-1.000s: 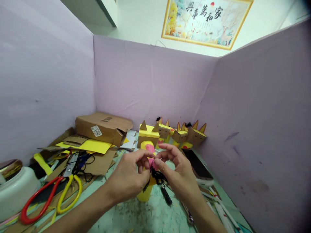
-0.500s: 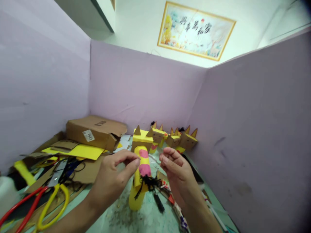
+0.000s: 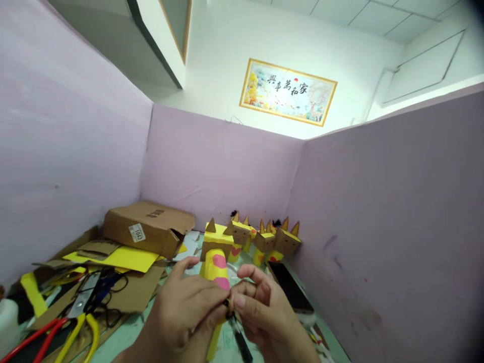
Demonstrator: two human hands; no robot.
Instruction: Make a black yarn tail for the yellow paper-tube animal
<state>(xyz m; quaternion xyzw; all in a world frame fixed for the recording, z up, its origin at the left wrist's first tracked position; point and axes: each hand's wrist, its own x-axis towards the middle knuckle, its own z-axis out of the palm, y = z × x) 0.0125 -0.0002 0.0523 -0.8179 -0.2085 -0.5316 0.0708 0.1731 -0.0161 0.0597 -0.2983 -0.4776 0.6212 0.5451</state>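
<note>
A yellow paper animal figure (image 3: 215, 254) with pink spots and a cardboard-eared head stands on the table, facing away from me. At its rear, a bit of its black yarn tail (image 3: 227, 303) shows between my hands. My left hand (image 3: 185, 307) is closed over the tail end from the left, its index finger raised a little. From the right, my right hand (image 3: 260, 310) pinches at the same spot with thumb and fingertips. Most of the yarn is hidden by the fingers. Just below lies a black pen-like tool (image 3: 240, 340).
Several similar animal figures (image 3: 264, 241) stand by the back partition (image 3: 223, 161). At left are a cardboard box (image 3: 139, 232), yellow sheets (image 3: 121, 258) and red-and-yellow-handled scissors (image 3: 79, 305). A dark phone (image 3: 291, 287) lies at right.
My hands, earlier apart on either side of the figure, have come down and together at its yarn tail. The view has tilted upward.
</note>
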